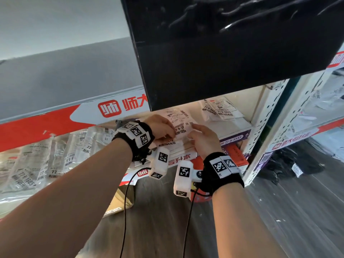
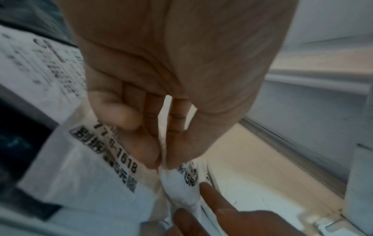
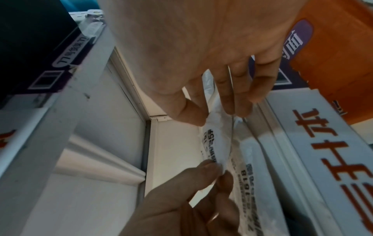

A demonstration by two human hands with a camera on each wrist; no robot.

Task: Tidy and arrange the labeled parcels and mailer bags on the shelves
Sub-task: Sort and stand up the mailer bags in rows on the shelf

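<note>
On the shelf, a white mailer bag point(image 1: 179, 121) with a printed label stands on edge among flat parcels. My left hand point(image 1: 173, 135) pinches its thin edge point(image 2: 164, 143) between the fingers. My right hand point(image 1: 193, 131) pinches the same bag point(image 3: 216, 140) between thumb and fingers from the other side. A second white mailer marked 77-6-1618 point(image 2: 115, 159) leans against it. In the right wrist view my right hand point(image 3: 218, 116) is at the top and the left hand's fingers point(image 3: 203, 172) hold the bag lower down. In the left wrist view the left hand point(image 2: 161, 161) closes on the edge.
A large black parcel point(image 1: 223, 43) overhangs the shelf just above my hands. White boxes with red lettering point(image 1: 178, 157) and an orange parcel point(image 1: 236, 151) lie beneath. More mailers point(image 1: 221, 108) sit at the back right, clear bags point(image 1: 46, 157) fill the left. A perforated upright point(image 1: 264, 123) bounds the right.
</note>
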